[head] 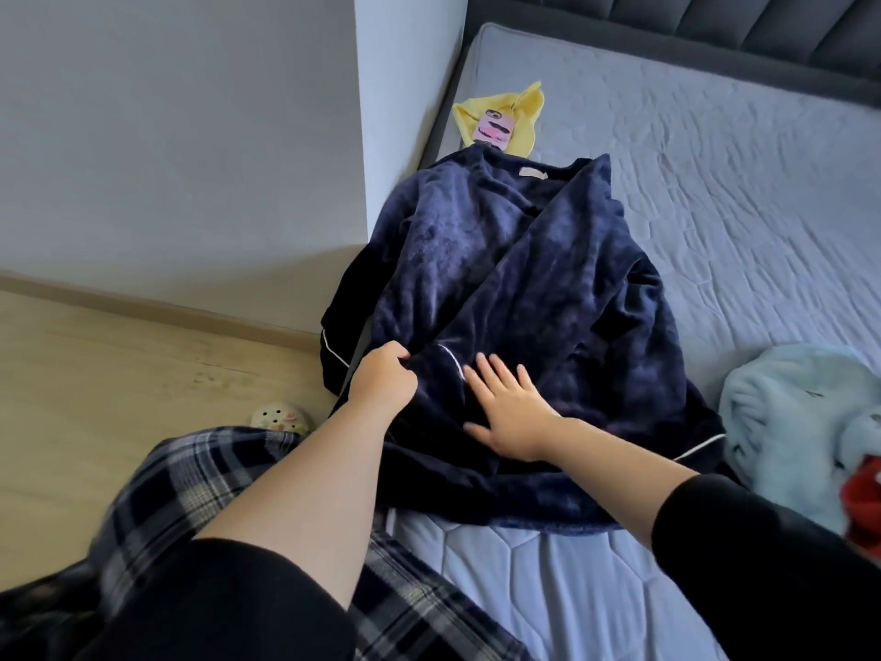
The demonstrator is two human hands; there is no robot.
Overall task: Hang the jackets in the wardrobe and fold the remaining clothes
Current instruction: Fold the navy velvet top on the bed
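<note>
On bed point(724, 207), left grip point(383, 380) pinching navy fleece top point(524, 260), right grip point(511, 413) flat on it, label point(536, 173) unreadable

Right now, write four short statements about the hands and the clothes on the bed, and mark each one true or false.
1. The left hand pinches the navy fleece top. True.
2. The right hand grips a hanger. False: it rests flat on the top, fingers straight.
3. A pink phone lies on a yellow cloth. True.
4. The light blue fleece garment lies on the floor. False: it is on the mattress.
</note>
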